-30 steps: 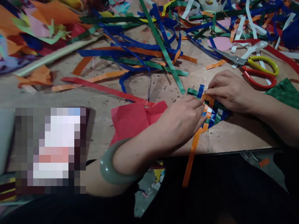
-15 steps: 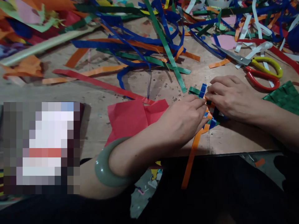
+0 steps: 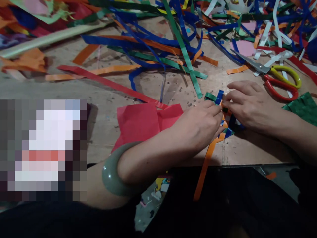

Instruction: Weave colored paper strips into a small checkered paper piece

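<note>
A small woven piece of blue, orange, green and white strips [image 3: 226, 123] lies near the table's front edge, partly hidden under my hands. My left hand [image 3: 201, 120], with a green bangle [image 3: 109, 177] on its forearm, is closed, its fingertips pinching the left side of the weave. From the right, my right hand [image 3: 247, 104] pinches the upper part, its fingers bent close to the left fingertips. A loose orange strip end [image 3: 205, 168] hangs from the weave over the table edge. Short green and blue ends stick out above the fingers.
Scissors with yellow and red handles [image 3: 271, 71] lie beyond my right hand. A green woven piece [image 3: 303, 107] is at the right. Red paper [image 3: 138, 120] lies under my left forearm. Tangled strips [image 3: 148, 43] cover the far side. A blurred-out object [image 3: 49, 145] sits at left.
The camera view has shifted slightly, so most things appear a little further right. Both hands stay on the woven strips with hardly any visible movement of the fingers.
</note>
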`<state>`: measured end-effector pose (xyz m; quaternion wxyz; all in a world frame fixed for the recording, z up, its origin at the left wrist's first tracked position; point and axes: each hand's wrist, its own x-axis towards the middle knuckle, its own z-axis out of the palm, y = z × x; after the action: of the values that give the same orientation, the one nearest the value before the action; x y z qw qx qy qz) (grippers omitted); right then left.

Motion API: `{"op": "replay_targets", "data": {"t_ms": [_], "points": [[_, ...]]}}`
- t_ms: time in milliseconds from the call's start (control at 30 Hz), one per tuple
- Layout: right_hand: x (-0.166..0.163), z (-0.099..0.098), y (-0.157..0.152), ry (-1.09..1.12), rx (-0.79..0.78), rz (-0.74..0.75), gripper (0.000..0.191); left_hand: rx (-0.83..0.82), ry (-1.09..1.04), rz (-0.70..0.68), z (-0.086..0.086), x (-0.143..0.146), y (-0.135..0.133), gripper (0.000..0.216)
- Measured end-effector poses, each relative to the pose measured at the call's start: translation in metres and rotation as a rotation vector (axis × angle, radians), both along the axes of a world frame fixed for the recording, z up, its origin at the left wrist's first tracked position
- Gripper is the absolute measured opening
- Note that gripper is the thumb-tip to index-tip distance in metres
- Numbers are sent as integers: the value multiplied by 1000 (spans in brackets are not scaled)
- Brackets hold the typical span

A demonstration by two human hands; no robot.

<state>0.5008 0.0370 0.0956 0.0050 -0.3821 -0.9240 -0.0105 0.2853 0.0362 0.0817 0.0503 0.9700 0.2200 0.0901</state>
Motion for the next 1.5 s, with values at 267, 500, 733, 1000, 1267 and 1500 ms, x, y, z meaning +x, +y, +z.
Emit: {"op": "replay_targets", "data": {"t_ms": [267, 500, 733, 1000, 1267, 1500], "points": [[0, -3, -1, 4, -51, -77, 33, -14, -4, 11, 2, 1, 0, 40], [2, 1, -2, 36, -38, -30, 29, -24, 6, 8, 2, 2, 0, 36], [-1, 0, -2, 40, -52, -41, 30, -22, 7, -1, 3, 1, 1, 32], [4, -2, -2, -8, 62, 16, 33, -41, 2, 16, 3, 3, 1, 39], [-1, 3, 0, 17, -21, -13, 28, -104, 29, 4, 14, -3, 1, 32], [-6, 9, 10, 7, -144, -51, 41, -142, 61, 12, 17, -5, -2, 29]]}}
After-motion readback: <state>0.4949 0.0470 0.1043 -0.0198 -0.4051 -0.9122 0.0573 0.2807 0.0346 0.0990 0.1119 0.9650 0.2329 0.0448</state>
